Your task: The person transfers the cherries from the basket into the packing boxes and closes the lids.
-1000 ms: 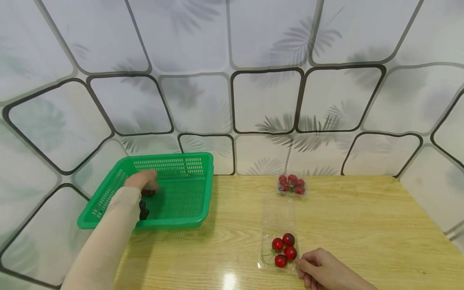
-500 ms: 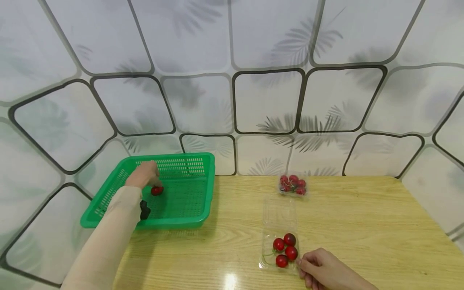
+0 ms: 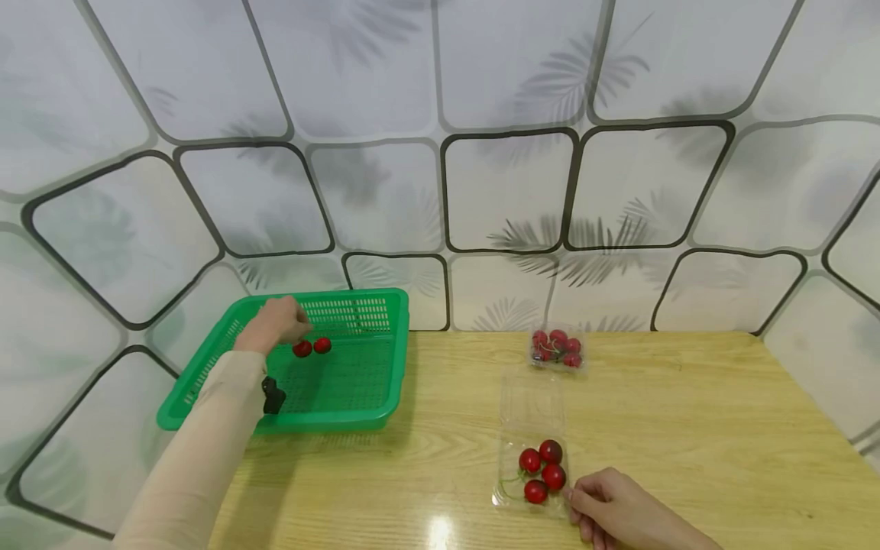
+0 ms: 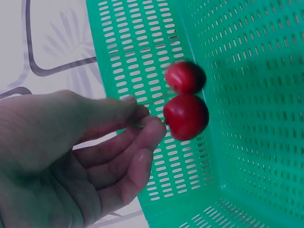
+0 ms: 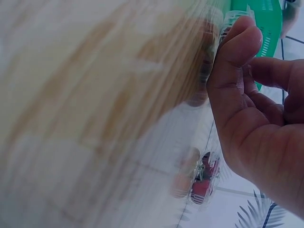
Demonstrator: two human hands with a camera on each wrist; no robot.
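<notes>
My left hand [image 3: 275, 328] is over the green plastic basket [image 3: 397, 359]. In the left wrist view, its thumb and fingertips pinch thin green stems. Two red cherries [image 4: 185, 117] hang from them, one just above the other in that view. My right hand [image 3: 612, 506] lies on the table at the lower right. Its thumb and curled fingers hold the right edge of an open clear plastic box [image 3: 505, 489]. Several dark red cherries [image 3: 553, 477] with stems lie in the near half of the box. The empty lid [image 3: 531, 397] is folded back flat behind them.
A second clear box [image 3: 557, 350] full of cherries stands at the back of the wooden table [image 3: 687, 428], near the patterned wall covering [image 3: 509, 191]. The basket is at the table's left, its rim raised all around.
My left hand has lifted a little within the basket, and two cherries now show below its fingers, shifted right. The right hand and the boxes have stayed in place.
</notes>
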